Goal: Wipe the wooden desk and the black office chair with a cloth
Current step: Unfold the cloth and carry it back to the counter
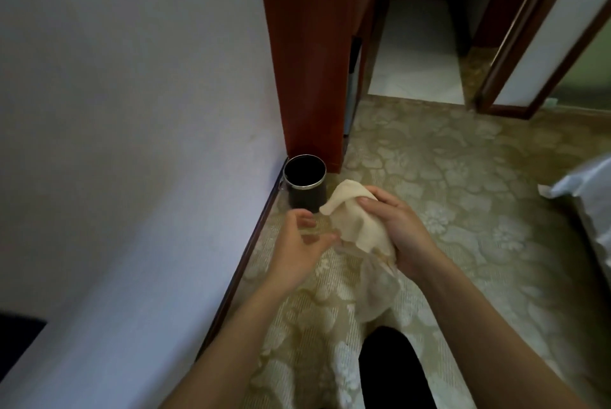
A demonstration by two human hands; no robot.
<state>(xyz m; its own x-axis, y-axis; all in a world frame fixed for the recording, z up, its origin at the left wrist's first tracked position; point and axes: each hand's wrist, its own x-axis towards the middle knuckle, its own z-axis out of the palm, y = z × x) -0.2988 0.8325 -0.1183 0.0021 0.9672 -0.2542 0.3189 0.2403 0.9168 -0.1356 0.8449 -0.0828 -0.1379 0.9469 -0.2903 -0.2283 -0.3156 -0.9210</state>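
Observation:
A cream cloth (pixel 355 220) is bunched in my right hand (pixel 398 232), which grips it at waist height over the carpet; a loose end of the cloth hangs down below the hand. My left hand (pixel 302 240) hovers just left of the cloth with fingers loosely spread, holding nothing. Neither the wooden desk nor the black office chair can be identified in this view.
A black round bin (pixel 305 185) stands on the floor against the white wall (pixel 132 111). Behind it rises a red-brown wooden cabinet side (pixel 307 71). A patterned carpet (pixel 463 193) covers the floor. A doorway (pixel 416 55) opens ahead; white bedding (pixel 588 184) shows at right.

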